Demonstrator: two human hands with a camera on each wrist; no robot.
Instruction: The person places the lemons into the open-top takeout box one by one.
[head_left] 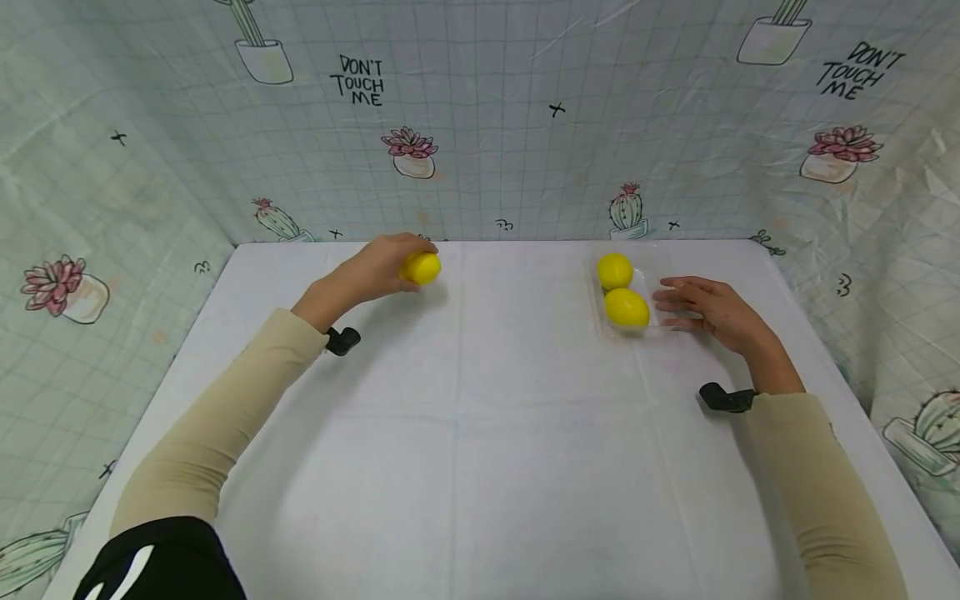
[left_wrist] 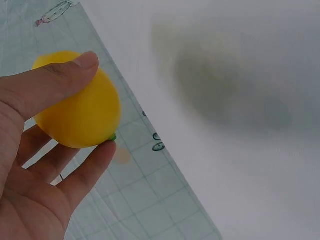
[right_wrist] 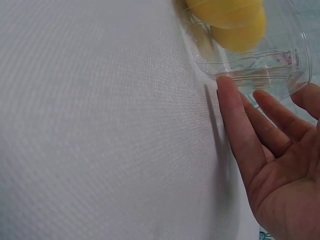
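Note:
In the head view my left hand (head_left: 386, 268) holds a yellow lemon (head_left: 422, 268) near the table's far edge. The left wrist view has the thumb over the top of this lemon (left_wrist: 80, 115) and the fingers under it, one fingertip at its small green tip; its shadow falls on the table. A clear plastic container (head_left: 600, 321) stands at the back right with two lemons inside, a rear lemon (head_left: 615, 271) and a front lemon (head_left: 627, 308). My right hand (head_left: 716, 312) is at the container's right side, fingers extended, fingertips right at its clear wall (right_wrist: 250, 75).
White cloth covers the table (head_left: 450, 433). Behind it and at both sides hangs a grid-patterned curtain (head_left: 495, 108) with printed cacti and lettering. Black wrist mounts show on the left arm (head_left: 343, 342) and the right arm (head_left: 726, 398).

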